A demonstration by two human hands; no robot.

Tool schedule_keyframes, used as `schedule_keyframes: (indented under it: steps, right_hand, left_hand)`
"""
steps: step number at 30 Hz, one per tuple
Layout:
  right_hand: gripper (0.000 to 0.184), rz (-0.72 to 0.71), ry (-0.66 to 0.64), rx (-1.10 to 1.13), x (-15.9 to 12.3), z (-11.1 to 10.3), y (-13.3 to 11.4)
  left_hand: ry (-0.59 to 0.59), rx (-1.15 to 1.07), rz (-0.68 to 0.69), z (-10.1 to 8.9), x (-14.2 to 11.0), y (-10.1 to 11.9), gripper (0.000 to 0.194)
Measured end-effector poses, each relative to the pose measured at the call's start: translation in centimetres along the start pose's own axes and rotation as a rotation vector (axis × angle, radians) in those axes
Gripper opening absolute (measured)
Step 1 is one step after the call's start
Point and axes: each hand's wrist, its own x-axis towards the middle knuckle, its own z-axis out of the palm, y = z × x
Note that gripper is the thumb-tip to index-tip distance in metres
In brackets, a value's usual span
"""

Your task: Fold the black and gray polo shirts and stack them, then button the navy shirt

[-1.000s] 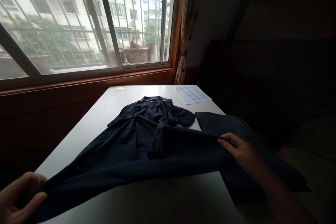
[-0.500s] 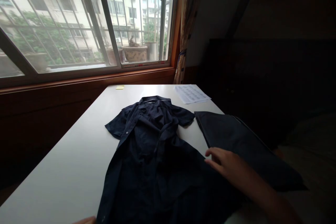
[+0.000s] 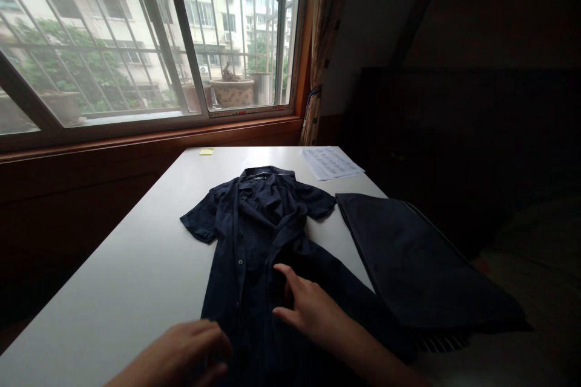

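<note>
The dark shirt [image 3: 258,242] is soft, matt cloth, creased across the chest, with one small button [image 3: 240,262] catching a hard, plastic-looking glint. The folded fabric [image 3: 422,266] beside it looks like cloth too, smoother and equally dull (though deep shadow hides its weave). The white tabletop [image 3: 136,266] is smooth with a satin sheen, brightest at the far end. Printed sheets [image 3: 330,162] and a yellow note [image 3: 206,151] look like plain matt paper. Reddish wood trim [image 3: 254,126] shows a varnished gloss below clear glass panes [image 3: 245,24]; the curtain [image 3: 320,48] is patterned cloth.
</note>
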Motion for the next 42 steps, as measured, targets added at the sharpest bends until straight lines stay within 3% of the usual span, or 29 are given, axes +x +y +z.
schedule_keyframes:
  steps: [2,4,8,12,15,17,18,21,23,25,27,29,31,34,37,42]
  right_hand:
    - [0.078,-0.022,0.003,0.005,-0.2,1.0,0.2]
    - [0.073,-0.059,0.021,0.025,-0.5,1.1,0.1]
    - [0.048,-0.1,0.179,0.089,-1.4,-1.8,-0.7]
    - [0.028,-0.065,0.439,0.101,-2.6,-6.4,-1.5]
    - [0.021,-0.105,0.53,0.095,-2.8,-7.4,-2.6]
    - [0.021,-0.224,0.443,0.084,-2.5,-6.4,-3.8]
    - [0.022,-0.308,0.338,0.076,-2.2,-5.6,-4.5]
    - [0.031,-0.528,-0.134,0.034,-0.9,-3.5,-6.1]
    - [0.035,-0.556,-0.35,0.033,0.3,-3.4,-5.9]
    - [0.03,-0.472,-0.347,0.062,2.2,-4.7,-4.2]
    - [0.022,-0.354,-0.063,0.016,4.5,-6.9,-1.4]
    - [0.019,-0.19,0.215,-0.17,7.1,-9.2,1.9]
    - [0.02,0.024,0.34,-0.394,9.5,-10.9,4.9]
    - [0.037,0.188,0.341,-0.633,12.0,-11.7,7.7]
    - [0.027,0.201,0.303,-0.673,13.4,-11.3,8.8]
    - [0.021,0.162,0.234,-0.7,13.4,-11.8,9.5]
  left_hand:
    - [0.265,0.142,-0.088,-1.4,0.5,-1.9,0.021]
    - [0.416,0.274,-0.11,-1.7,1.1,-4.3,0.027]
    - [0.466,0.442,-0.08,-0.8,2.1,-8.3,0.036]
    - [0.463,0.482,-0.088,-0.5,2.6,-9.8,0.037]
    - [0.487,0.472,-0.142,-1.4,3.4,-10.8,0.038]
    - [0.517,0.474,-0.203,-2.4,4.4,-12.0,0.039]
    - [0.532,0.48,-0.237,-2.9,4.9,-12.8,0.04]
    - [0.575,0.505,-0.327,-4.8,6.9,-15.1,0.043]
    - [0.589,0.511,-0.363,-5.9,8.2,-16.2,0.044]
    - [0.58,0.512,-0.397,-6.7,9.3,-16.9,0.045]
    - [0.56,0.518,-0.436,-7.2,10.2,-17.1,0.045]
    - [0.537,0.526,-0.463,-7.5,11.0,-17.0,0.042]
    - [0.512,0.534,-0.469,-7.8,11.7,-17.1,0.034]
    - [0.482,0.545,-0.464,-8.4,12.1,-17.5,0.024]
    - [0.477,0.557,-0.477,-9.6,11.1,-18.5,0.02]
    - [0.46,0.584,-0.537,-12.7,5.5,-22.0,0.02]
